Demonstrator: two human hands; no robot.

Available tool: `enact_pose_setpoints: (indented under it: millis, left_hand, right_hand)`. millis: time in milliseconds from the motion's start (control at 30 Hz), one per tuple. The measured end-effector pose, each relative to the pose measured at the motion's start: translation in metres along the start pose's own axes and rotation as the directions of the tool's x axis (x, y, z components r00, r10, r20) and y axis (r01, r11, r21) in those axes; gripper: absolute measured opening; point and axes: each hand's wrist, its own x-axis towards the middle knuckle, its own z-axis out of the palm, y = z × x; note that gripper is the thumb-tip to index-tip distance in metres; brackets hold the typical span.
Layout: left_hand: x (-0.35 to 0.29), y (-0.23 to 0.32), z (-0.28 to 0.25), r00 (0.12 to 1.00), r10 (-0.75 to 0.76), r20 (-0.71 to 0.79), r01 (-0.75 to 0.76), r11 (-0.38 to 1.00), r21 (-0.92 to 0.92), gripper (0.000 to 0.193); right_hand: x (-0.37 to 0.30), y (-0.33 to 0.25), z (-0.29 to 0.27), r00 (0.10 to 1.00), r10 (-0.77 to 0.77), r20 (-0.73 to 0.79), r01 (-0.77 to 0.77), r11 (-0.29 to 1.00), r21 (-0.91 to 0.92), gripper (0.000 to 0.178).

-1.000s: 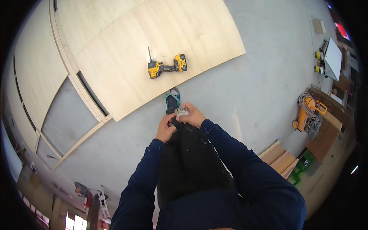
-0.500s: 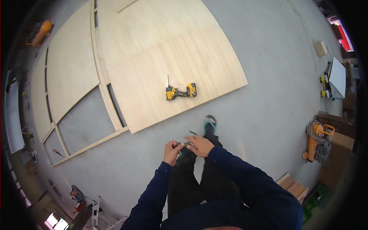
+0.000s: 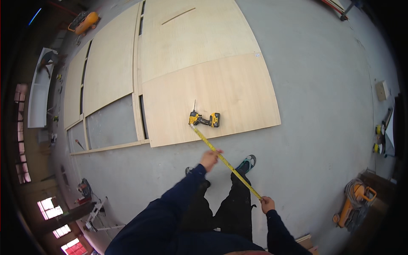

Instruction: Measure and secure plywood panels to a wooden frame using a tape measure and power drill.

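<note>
A yellow tape measure blade (image 3: pixel 231 169) stretches out in a slant between my hands. Its far end is over the near part of the plywood panel (image 3: pixel 238 93), beside a yellow-and-black cordless drill (image 3: pixel 204 119). My left hand (image 3: pixel 209 160), slightly blurred, is closed at the blade partway along, fingertips against it. Lower and to the right, my right hand (image 3: pixel 267 205) grips the near end of the blade; the tape's case does not show clearly. The drill lies on its side on the panel, its long bit pointing away from me.
More plywood sheets (image 3: pixel 110 68) cover a timber frame (image 3: pixel 110 147) on the grey floor, with an open bay at its near left. A thin wood strip (image 3: pixel 178 16) lies on the far sheet. Orange machines (image 3: pixel 353 199) stand at the right and far left. A person (image 3: pixel 48 60) is at the left.
My hands, close together before, have moved apart, the right one down and rightward. The tape blade is now drawn out long between them. The view has shifted over the panel.
</note>
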Motion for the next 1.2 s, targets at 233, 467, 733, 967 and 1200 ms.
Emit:
enact_pose_setpoints:
  millis: [233,467,733,967,1200]
  left_hand:
    - [-0.019,-0.113,0.166,0.99,-0.127,0.064,0.127,0.992,0.003,0.039]
    - [0.054,-0.021,0.05,0.961,0.076,-0.266,-0.058,0.996,0.074,0.039]
    - [0.037,0.136,-0.061,0.937,0.1,-0.335,-0.143,0.984,-0.106,0.036]
    - [0.018,0.024,-0.069,0.946,0.133,-0.294,-0.11,0.99,0.093,0.029]
    - [-0.036,-0.052,-0.049,0.982,0.036,-0.185,-0.03,0.999,0.031,0.033]
  right_hand:
    - [0.001,-0.048,-0.027,0.975,0.205,-0.089,-0.195,0.975,0.108,0.017]
    - [-0.072,0.084,-0.034,0.992,0.079,-0.099,-0.088,0.992,-0.094,0.018]
    - [-0.146,0.198,-0.046,0.892,0.351,0.285,-0.375,0.927,0.033,0.01]
    - [0.01,-0.043,0.026,0.998,0.014,0.06,-0.019,0.997,0.078,0.019]
    - [0.053,-0.228,0.128,1.0,-0.022,0.008,0.02,0.986,0.167,0.016]
